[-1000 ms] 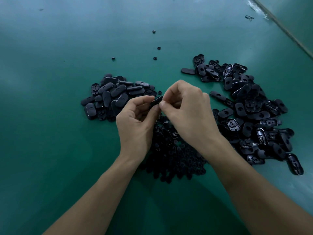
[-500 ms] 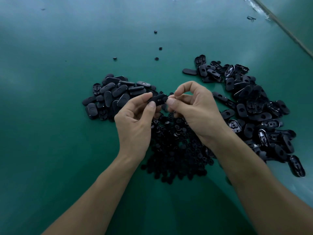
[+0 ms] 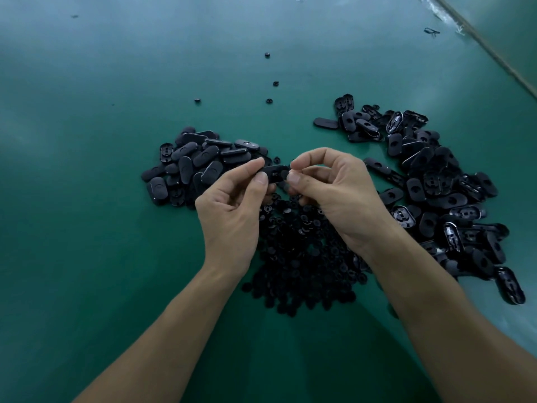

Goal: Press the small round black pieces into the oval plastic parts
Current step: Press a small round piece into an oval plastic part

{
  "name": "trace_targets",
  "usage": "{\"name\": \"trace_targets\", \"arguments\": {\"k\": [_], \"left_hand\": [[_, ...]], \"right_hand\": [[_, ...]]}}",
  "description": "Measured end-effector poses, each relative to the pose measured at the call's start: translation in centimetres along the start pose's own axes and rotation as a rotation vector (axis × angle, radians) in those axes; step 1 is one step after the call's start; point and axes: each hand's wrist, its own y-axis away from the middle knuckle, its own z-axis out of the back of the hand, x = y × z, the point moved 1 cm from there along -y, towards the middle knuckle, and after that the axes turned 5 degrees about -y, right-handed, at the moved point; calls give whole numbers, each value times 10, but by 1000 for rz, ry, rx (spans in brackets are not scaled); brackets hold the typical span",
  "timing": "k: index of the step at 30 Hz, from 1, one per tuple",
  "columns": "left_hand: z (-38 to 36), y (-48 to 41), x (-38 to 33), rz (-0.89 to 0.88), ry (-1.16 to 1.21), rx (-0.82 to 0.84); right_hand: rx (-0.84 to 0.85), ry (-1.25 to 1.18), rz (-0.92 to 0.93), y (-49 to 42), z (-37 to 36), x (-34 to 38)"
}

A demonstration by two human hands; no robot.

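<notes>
No readable text or markings.

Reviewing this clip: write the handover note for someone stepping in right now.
Left hand pinches an oval part; right hand pinches its other end, seemingly seating a round piece there.
Pile of round pieces lies beneath the hands; left oval pile and right oval pile flank it.
Done: possibly the left pile. Left: this part, then the right pile, many with open holes.
</notes>
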Motion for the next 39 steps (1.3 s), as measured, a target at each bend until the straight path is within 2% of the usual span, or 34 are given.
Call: {"name": "trace_targets", "arguments": {"k": [6, 12, 31, 39], "left_hand": [[-1, 2, -2, -17, -61, 22], [0, 2, -3, -18, -81, 22], [-1, 3, -4, -41, -108, 51], [0, 2, -2, -55, -197, 90]], "right_hand": [[-97, 225, 132, 0, -2, -3], [-122, 372, 195, 1, -4, 0], [-84, 400, 136, 2, -5, 3], [-149, 553, 154, 4, -10, 7]]}}
